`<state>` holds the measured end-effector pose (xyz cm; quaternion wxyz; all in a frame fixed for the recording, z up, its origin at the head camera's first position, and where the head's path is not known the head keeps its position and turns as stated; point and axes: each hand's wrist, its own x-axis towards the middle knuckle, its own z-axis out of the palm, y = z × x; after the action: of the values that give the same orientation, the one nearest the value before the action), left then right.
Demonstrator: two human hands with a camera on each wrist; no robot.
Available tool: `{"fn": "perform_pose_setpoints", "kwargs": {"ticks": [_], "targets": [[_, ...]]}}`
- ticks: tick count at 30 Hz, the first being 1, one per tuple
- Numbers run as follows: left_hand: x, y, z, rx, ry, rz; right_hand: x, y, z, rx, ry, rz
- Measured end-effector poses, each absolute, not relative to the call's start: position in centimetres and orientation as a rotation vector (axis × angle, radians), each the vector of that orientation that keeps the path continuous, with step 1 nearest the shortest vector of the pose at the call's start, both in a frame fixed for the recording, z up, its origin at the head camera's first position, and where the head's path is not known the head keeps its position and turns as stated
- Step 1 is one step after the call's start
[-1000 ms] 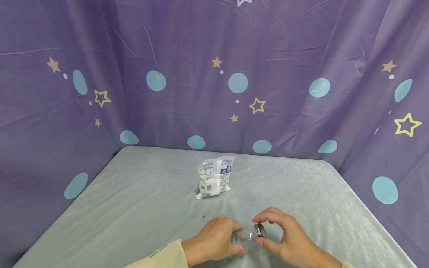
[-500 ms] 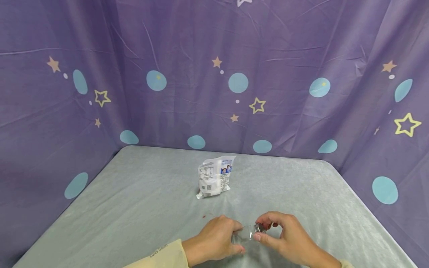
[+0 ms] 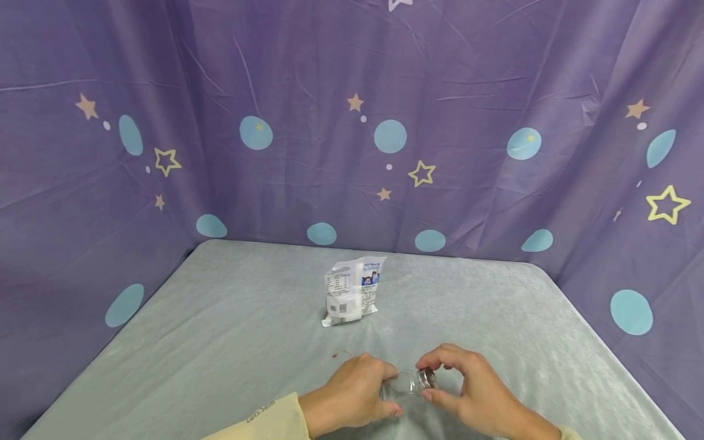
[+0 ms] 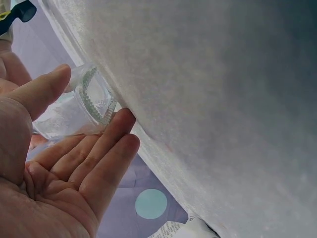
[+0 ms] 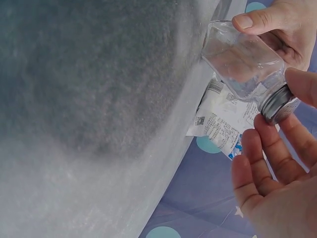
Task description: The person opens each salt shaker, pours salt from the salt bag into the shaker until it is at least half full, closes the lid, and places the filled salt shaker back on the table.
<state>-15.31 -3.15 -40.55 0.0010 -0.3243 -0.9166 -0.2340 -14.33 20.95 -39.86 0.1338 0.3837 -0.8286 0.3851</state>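
Note:
A clear, square-sided glass shaker jar (image 5: 242, 62) lies on its side, held low over or on the table; its contact with the cloth is hard to make out. My left hand (image 3: 352, 391) grips the glass body near its base between thumb and fingers. At the other end is a silvery metal lid (image 5: 278, 104), seated on the neck. The thumb and fingertips of my right hand (image 3: 473, 388) pinch that lid by its rim, the remaining fingers spread loosely below it in the right wrist view. No contents show through the glass.
Beyond the hands, a white printed packet (image 3: 352, 290) stands on the grey cloth-covered table (image 3: 236, 324). Small reddish specks (image 3: 335, 355) mark the cloth near the left hand. A purple curtain (image 3: 308, 165) with stars and dots encloses the back and sides.
My right fingers curled further over the lid half a second ago and have since rolled back, showing more of its rim. The left hand and the jar body have stayed in place.

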Motion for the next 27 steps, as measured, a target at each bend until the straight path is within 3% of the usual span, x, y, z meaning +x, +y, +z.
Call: {"fn": "perform_pose_setpoints", "kwargs": {"ticks": [19,27], "targets": [[-15.23,-3.08,-40.42,-1.03,-2.871,-0.717,-14.57,21.0,-39.96,1.233,-2.317,1.178],[-15.31,-3.11,-40.43,-1.034,-2.879,-0.72,-14.2,20.72,-39.63,0.942,-2.451,1.036]]}}
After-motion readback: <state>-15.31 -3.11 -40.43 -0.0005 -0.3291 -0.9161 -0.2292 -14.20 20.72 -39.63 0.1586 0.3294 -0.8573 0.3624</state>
